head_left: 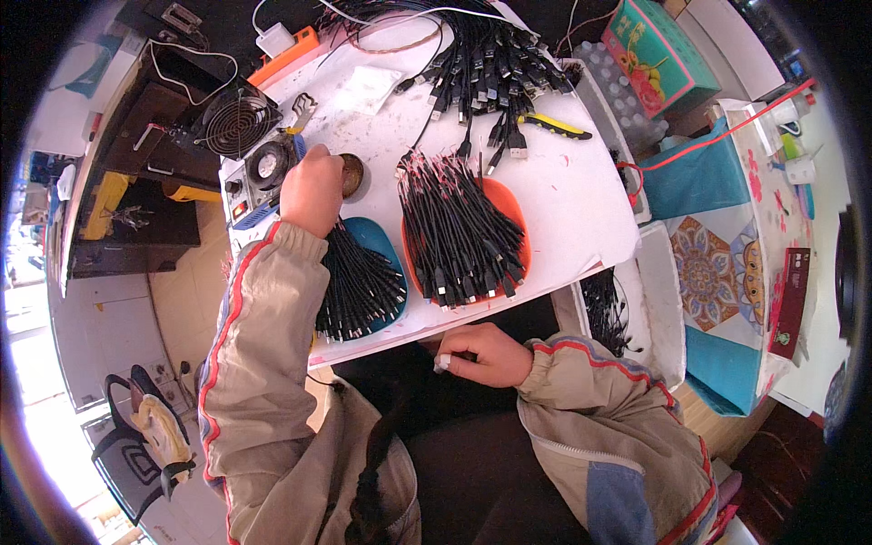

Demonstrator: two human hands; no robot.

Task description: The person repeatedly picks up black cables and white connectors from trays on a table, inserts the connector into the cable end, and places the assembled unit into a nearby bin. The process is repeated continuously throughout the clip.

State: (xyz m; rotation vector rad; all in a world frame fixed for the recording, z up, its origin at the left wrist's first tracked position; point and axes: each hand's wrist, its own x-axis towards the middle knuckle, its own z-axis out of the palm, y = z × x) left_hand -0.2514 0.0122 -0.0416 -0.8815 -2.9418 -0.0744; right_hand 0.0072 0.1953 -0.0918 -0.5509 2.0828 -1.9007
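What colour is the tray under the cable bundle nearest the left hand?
The tray is blue, seen in the head view beside the left hand.

Small cable-assembly workshop.
I'm looking at a bench [581, 195] carrying cable bundles [459, 227], fans [238, 123] and cutters [554, 124].

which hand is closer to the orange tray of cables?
Right. The right hand rests at the table edge just below the orange tray; the left hand is farther off, up beside the blue tray.

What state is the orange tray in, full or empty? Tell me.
Full. The orange tray on the white table is heaped with black cable pieces that hide nearly all of its floor; only its rim shows.
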